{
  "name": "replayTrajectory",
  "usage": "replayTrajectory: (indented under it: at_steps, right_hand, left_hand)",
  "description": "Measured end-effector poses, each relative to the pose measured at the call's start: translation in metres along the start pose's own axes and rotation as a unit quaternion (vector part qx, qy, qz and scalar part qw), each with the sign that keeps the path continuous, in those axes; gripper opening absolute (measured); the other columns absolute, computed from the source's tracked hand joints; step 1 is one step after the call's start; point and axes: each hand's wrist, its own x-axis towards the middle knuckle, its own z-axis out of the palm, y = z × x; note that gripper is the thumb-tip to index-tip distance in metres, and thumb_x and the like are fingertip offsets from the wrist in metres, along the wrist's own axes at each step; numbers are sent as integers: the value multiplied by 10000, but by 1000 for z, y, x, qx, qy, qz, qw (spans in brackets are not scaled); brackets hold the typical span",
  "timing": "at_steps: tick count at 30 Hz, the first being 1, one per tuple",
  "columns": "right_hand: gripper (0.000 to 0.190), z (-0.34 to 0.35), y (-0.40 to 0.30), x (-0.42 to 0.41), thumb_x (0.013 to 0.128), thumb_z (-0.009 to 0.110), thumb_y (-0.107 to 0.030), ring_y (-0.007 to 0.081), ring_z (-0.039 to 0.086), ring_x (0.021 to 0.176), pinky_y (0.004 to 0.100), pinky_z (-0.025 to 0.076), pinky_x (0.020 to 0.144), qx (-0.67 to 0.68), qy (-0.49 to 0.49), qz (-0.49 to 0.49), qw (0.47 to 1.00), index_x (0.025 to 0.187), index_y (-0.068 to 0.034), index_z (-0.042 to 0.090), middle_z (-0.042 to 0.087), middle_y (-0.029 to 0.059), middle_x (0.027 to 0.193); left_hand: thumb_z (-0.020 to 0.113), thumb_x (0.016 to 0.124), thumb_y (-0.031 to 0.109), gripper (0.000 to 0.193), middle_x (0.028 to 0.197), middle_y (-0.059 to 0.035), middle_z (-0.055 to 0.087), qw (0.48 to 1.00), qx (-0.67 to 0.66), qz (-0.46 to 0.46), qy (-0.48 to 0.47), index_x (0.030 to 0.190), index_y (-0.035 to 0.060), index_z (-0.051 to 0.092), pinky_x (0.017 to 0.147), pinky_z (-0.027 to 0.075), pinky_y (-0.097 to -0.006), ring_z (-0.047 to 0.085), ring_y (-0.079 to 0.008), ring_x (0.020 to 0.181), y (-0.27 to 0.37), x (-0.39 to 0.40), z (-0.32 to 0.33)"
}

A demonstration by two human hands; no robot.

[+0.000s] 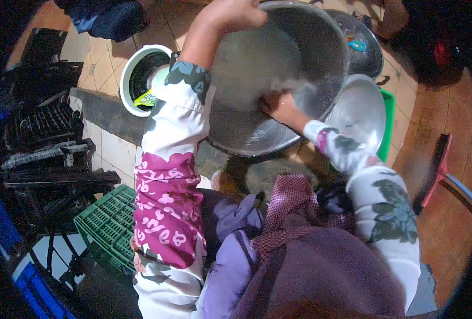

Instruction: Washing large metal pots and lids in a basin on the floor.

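A large round metal pot (323,44) is tilted before me, its mouth turned towards me. My left hand (238,15) grips its far-left rim. Inside the pot, my right hand (285,108) is low against the inner wall. A pale, blurred patch lies just beyond its fingers; I cannot tell whether it is a scrubber, foam or water. The inner wall looks wet and shiny near the lower rim. Both of my forearms wear white floral sleeves, the left one with a magenta band.
On the left stand a white bucket (126,81) holding a bowl and a yellow-green packet (145,99), and a green plastic crate (108,223). To the right are a metal basin (357,113), a green tub (387,123) and a pink floor squeegee (442,169). A dark metal vessel (369,60) sits behind.
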Motion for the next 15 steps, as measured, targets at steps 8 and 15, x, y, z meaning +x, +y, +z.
replayTrajectory:
  at_steps: [8,15]
  right_hand:
    - [429,6,-96,-12,841,357,-367,313,428,1029,489,346,825,146,-19,54,988,1131,-55,411,438,151,1134]
    - [392,-34,-40,-43,802,416,-330,285,446,1012,511,345,792,11,-29,-30,999,1090,-67,454,477,152,1028]
  left_hand:
    - [380,542,-137,525,963,-104,581,997,-63,-12,36,1050,-87,505,801,374,-228,520,-156,899,-24,-4,-9]
    - [369,558,-145,530,995,-82,558,984,-153,-93,19,1069,-84,494,813,365,-214,504,-135,924,-32,-16,-15]
